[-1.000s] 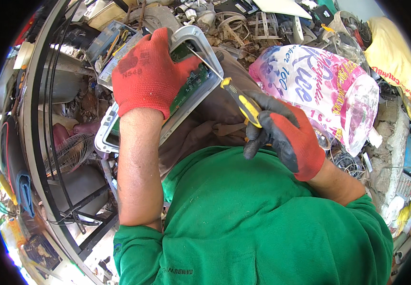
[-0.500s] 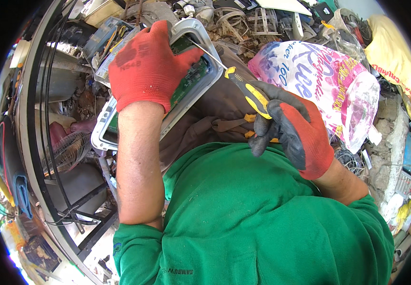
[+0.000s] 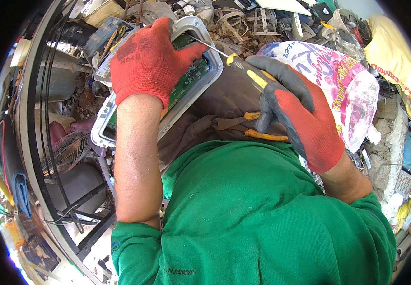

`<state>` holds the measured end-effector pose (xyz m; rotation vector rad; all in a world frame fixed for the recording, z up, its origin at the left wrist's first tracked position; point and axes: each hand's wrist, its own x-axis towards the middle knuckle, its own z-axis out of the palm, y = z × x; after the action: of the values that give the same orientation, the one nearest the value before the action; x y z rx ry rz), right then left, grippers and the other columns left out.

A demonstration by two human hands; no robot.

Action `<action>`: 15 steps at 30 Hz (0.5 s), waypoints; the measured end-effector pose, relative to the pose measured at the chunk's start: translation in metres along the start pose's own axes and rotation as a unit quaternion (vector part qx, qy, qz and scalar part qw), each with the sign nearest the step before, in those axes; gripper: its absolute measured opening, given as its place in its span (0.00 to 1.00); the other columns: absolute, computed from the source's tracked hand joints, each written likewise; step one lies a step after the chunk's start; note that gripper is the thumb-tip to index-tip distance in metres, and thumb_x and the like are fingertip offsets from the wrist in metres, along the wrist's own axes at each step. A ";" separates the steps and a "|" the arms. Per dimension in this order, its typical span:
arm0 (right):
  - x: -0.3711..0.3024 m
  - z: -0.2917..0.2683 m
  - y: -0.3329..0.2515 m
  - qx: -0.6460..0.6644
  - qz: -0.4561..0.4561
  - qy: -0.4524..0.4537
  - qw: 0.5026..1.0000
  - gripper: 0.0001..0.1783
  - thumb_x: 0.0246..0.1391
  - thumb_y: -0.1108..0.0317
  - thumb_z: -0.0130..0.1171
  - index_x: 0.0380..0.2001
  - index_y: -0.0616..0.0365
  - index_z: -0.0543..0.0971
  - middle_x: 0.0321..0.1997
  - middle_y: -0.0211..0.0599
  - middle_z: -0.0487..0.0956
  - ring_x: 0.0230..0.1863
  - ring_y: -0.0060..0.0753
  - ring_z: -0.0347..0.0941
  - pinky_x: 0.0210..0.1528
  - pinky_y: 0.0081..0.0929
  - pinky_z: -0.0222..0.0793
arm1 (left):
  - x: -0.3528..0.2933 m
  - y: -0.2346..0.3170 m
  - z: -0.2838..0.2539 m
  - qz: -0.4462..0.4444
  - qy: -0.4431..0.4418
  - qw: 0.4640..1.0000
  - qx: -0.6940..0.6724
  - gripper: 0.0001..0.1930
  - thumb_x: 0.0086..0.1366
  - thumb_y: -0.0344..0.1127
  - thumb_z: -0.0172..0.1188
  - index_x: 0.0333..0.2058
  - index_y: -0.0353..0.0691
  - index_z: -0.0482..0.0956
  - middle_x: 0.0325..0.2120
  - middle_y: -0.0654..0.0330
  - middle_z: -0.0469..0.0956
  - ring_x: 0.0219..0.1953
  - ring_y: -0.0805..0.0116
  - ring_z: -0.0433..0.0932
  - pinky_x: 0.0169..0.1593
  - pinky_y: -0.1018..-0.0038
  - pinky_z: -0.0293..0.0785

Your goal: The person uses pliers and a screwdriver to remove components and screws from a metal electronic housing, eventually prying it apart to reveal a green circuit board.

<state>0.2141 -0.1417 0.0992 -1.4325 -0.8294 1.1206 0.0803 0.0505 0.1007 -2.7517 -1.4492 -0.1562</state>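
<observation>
My left hand [image 3: 144, 65], in a red work glove, grips the upper part of a grey rectangular casing [image 3: 213, 71] that slants across my lap. Its thumb reaches over the green circuit board [image 3: 182, 85] inside, near the screwdriver shaft; the other fingertips are mostly hidden. In my right hand [image 3: 305, 111], gloved in red with dark palm and fingers, is a screwdriver [image 3: 252, 76] with a yellow and black handle. The shaft slopes up and left into the casing, where its tip is hard to make out. Pliers [image 3: 266, 136] with yellow-orange handles lie on my lap below the right hand.
A black metal frame [image 3: 31, 137] stands along the left, with a wire fan guard [image 3: 68, 151] behind its bars. A printed plastic bag [image 3: 345, 88] bulges at my right, and a yellow sack [image 3: 397, 61] lies beyond. Mixed scrap parts [image 3: 243, 21] cover the far ground.
My right hand has shifted slightly up and right, its fingers rearranged around the screwdriver handle. More of the pliers shows now. My left hand and the casing have barely moved.
</observation>
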 end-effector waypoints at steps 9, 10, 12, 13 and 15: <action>0.025 -0.008 -0.014 0.035 0.091 -0.007 0.995 0.23 0.65 0.63 0.54 0.60 0.62 0.72 0.34 0.36 0.79 0.27 0.25 0.76 0.29 0.28 0.74 | 0.002 -0.005 0.004 0.020 0.031 0.998 -0.045 0.39 0.51 0.68 0.67 0.53 0.43 0.81 0.42 0.49 0.84 0.47 0.49 0.82 0.51 0.58 0.77; 0.027 -0.008 -0.012 -0.016 0.037 0.004 0.999 0.23 0.63 0.64 0.55 0.59 0.61 0.73 0.34 0.38 0.79 0.29 0.29 0.77 0.31 0.30 0.75 | 0.003 -0.004 0.002 0.015 0.021 0.998 -0.050 0.39 0.51 0.68 0.67 0.53 0.43 0.81 0.42 0.49 0.84 0.47 0.49 0.82 0.51 0.58 0.77; 0.031 -0.008 0.001 -0.131 -0.087 0.025 0.987 0.23 0.60 0.67 0.58 0.57 0.61 0.75 0.35 0.43 0.80 0.33 0.37 0.79 0.34 0.34 0.75 | 0.004 -0.002 -0.002 0.008 -0.002 0.998 -0.063 0.39 0.51 0.67 0.67 0.54 0.43 0.80 0.42 0.49 0.84 0.48 0.49 0.82 0.51 0.58 0.77; 0.034 -0.008 0.008 -0.194 -0.156 0.042 0.968 0.23 0.58 0.68 0.59 0.56 0.60 0.75 0.35 0.46 0.80 0.35 0.41 0.79 0.36 0.36 0.75 | 0.004 -0.002 -0.001 0.011 0.007 0.998 -0.061 0.39 0.51 0.66 0.67 0.54 0.43 0.80 0.42 0.49 0.84 0.48 0.49 0.82 0.51 0.58 0.77; 0.038 -0.008 0.017 -0.334 -0.320 0.068 0.884 0.23 0.53 0.71 0.61 0.54 0.60 0.77 0.37 0.51 0.80 0.39 0.50 0.79 0.40 0.38 0.75 | 0.004 -0.003 0.000 0.017 0.023 0.998 -0.056 0.39 0.51 0.66 0.68 0.54 0.42 0.80 0.42 0.49 0.84 0.48 0.50 0.82 0.51 0.59 0.77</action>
<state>0.2324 -0.1116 0.0753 -1.5678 -1.5372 0.2127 0.0799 0.0554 0.1005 -2.8387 -1.4238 -0.3069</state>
